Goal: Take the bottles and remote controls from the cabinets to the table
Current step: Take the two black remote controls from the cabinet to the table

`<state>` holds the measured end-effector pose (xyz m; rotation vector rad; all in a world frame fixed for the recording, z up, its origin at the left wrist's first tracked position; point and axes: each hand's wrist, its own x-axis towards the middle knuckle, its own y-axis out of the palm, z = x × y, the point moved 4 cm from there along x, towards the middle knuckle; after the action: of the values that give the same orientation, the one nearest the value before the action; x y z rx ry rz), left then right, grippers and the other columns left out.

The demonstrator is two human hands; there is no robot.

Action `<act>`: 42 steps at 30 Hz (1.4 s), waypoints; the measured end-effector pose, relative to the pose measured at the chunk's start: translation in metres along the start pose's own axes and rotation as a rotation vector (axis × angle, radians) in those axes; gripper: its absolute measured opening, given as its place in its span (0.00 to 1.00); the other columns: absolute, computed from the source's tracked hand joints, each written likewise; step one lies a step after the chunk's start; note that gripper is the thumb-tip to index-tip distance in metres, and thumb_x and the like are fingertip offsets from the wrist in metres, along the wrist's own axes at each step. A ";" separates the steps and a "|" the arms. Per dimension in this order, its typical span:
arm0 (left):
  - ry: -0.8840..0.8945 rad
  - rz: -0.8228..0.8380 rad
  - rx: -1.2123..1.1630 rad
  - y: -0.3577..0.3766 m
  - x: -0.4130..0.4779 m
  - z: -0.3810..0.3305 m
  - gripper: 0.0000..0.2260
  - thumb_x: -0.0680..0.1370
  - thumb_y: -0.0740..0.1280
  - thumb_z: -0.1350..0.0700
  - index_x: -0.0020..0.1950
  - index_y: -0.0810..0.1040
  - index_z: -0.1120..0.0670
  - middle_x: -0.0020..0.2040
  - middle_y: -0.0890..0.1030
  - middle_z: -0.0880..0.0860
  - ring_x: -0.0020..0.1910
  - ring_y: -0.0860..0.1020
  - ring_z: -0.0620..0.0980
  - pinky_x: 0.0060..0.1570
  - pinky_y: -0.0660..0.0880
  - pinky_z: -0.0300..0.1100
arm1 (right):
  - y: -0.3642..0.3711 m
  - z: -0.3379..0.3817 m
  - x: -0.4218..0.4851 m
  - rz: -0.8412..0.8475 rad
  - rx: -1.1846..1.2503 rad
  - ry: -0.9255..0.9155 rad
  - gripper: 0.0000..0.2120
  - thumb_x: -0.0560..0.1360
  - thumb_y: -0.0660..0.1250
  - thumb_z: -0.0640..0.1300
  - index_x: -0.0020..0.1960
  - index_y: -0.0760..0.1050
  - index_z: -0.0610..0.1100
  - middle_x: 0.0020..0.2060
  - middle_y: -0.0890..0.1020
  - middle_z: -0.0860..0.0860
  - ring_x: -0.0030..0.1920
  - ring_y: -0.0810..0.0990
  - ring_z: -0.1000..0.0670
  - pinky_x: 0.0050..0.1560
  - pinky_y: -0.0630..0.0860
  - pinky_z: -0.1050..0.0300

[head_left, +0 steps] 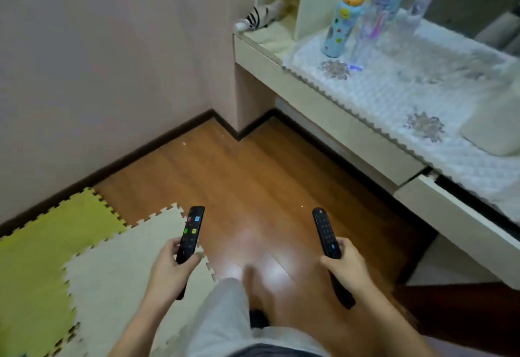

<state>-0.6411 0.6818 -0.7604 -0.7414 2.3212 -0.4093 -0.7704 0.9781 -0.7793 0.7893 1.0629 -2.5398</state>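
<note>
**A remote in each hand, bottles on the table**

Nearest, the left hand [168,265] grasps a black remote with coloured buttons [190,234], fingers wrapped around its lower half. The right hand [344,265] grips a second black remote [326,234] the same way. Both remotes point away over the wooden floor [253,173], with foam mats [42,244] at near left. Farther right stands the table [323,97] under a white cover [394,97]. At its far end stand a cartoon-figure bottle [342,30] and, just beside it, clear bottles [371,27].
</note>
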 end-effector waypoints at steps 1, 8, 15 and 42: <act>0.002 0.024 0.031 0.010 0.011 -0.007 0.13 0.73 0.69 0.60 0.55 0.71 0.52 0.50 0.75 0.54 0.46 0.77 0.58 0.44 0.69 0.47 | -0.006 -0.005 0.007 -0.019 0.020 0.032 0.19 0.69 0.71 0.41 0.55 0.67 0.46 0.45 0.77 0.50 0.46 0.79 0.46 0.44 0.76 0.52; -0.036 0.163 0.142 0.056 0.093 -0.055 0.09 0.73 0.69 0.58 0.50 0.72 0.52 0.47 0.76 0.53 0.46 0.77 0.58 0.42 0.68 0.46 | -0.020 -0.017 0.061 -0.023 0.115 0.234 0.22 0.71 0.70 0.41 0.61 0.68 0.41 0.41 0.76 0.53 0.41 0.77 0.49 0.34 0.71 0.60; 0.020 0.273 0.206 0.093 0.222 -0.158 0.13 0.71 0.71 0.59 0.52 0.71 0.56 0.47 0.77 0.56 0.47 0.77 0.58 0.43 0.68 0.47 | -0.064 0.046 0.153 -0.065 0.152 0.310 0.21 0.71 0.69 0.40 0.62 0.68 0.41 0.41 0.74 0.53 0.45 0.77 0.47 0.37 0.70 0.58; 0.601 0.705 0.504 0.427 0.322 -0.473 0.14 0.69 0.69 0.61 0.53 0.70 0.53 0.41 0.74 0.48 0.42 0.76 0.49 0.34 0.66 0.30 | -0.279 0.143 0.396 -0.487 0.417 0.235 0.24 0.68 0.73 0.45 0.60 0.67 0.44 0.45 0.76 0.53 0.43 0.78 0.50 0.37 0.72 0.60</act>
<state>-1.3306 0.8675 -0.7711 0.5101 2.6387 -0.9159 -1.2698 1.0516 -0.7673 1.0624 0.8814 -3.2149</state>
